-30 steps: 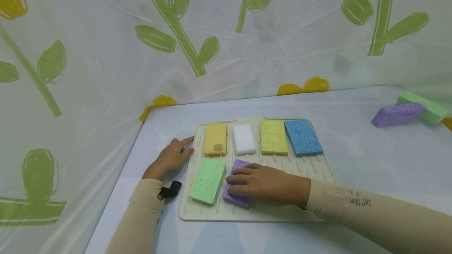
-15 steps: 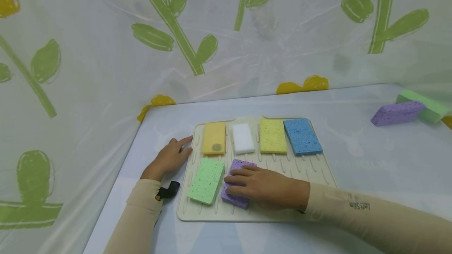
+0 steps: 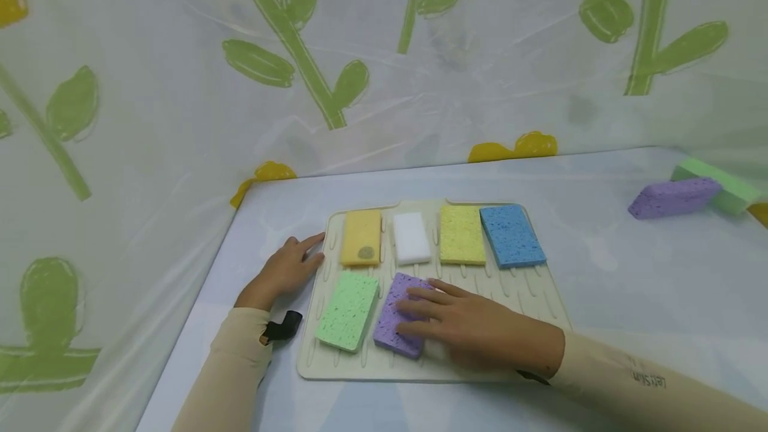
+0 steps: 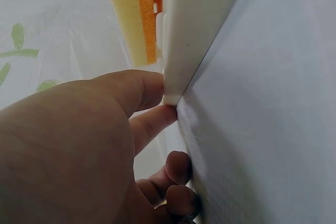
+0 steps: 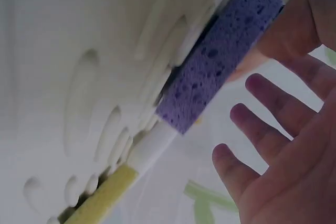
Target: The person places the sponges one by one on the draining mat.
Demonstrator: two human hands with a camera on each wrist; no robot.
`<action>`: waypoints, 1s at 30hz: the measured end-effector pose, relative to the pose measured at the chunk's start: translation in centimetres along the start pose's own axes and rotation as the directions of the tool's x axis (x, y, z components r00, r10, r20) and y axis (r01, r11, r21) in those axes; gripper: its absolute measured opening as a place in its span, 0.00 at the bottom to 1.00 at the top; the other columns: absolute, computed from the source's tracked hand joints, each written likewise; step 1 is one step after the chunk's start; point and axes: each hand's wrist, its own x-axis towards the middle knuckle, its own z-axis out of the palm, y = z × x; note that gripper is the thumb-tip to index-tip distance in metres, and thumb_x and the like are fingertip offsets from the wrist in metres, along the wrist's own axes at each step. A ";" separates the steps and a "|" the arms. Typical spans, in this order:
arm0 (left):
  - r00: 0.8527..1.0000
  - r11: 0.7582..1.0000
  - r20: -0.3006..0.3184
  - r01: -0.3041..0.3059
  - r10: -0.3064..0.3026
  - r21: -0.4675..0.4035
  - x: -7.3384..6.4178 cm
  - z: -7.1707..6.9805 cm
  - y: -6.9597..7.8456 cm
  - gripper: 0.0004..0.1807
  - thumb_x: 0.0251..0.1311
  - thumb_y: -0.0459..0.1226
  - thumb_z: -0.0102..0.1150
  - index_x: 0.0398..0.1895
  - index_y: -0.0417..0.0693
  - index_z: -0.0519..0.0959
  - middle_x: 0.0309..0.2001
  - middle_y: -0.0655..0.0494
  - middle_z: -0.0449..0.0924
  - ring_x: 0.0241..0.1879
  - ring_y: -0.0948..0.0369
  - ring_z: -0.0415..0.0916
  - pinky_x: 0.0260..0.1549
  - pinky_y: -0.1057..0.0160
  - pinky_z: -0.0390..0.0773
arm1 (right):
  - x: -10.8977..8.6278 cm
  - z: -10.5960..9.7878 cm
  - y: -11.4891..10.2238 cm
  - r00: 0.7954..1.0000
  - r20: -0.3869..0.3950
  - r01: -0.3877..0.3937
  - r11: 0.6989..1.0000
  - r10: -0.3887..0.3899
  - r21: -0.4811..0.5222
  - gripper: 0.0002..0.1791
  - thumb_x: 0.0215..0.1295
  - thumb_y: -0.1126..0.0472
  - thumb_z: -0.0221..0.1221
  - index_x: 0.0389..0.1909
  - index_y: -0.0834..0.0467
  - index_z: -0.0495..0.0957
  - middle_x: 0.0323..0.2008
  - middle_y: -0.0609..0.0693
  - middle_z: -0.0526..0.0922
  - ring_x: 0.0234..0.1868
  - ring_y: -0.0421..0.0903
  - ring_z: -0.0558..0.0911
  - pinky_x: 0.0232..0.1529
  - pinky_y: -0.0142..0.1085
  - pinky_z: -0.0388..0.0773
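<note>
A purple sponge (image 3: 393,322) lies flat on the cream ridged mat (image 3: 510,349). Over its right side hovers my right hand (image 3: 474,322), fingers spread and loosely extended. In the right wrist view several fingers (image 5: 275,114) stand apart from the purple sponge (image 5: 215,61); whether the thumb touches it I cannot tell. A green sponge (image 3: 348,312) lies just left of the purple one. At the mat's left edge rests my left hand (image 3: 282,275). In the left wrist view its thumb and a finger touch the mat's side wall (image 4: 194,30).
Along the mat's back row lie an orange-yellow sponge (image 3: 361,237), a white sponge (image 3: 411,239), a yellow sponge (image 3: 462,235) and a blue sponge (image 3: 513,235). Far right on the table, another purple sponge (image 3: 672,197) leans near a green block (image 3: 729,185). A patterned sheet (image 3: 180,85) rises behind the table.
My right hand has eased back to the right, uncovering more of the purple sponge, which stays on the mat. The left hand keeps its place at the mat's edge.
</note>
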 end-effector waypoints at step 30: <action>1.000 1.000 0.014 0.020 -0.020 0.010 -0.1 0.4 0.3 0.32 0.74 0.51 0.48 0.78 0.59 0.58 0.42 0.46 0.66 0.36 0.54 0.66 0.34 0.56 0.66 | -7.3 -1.6 7.7 0.832 -0.257 -0.473 0.871 0.491 0.134 0.34 0.60 0.55 0.70 0.67 0.54 0.72 0.68 0.59 0.71 0.69 0.62 0.68 0.66 0.59 0.65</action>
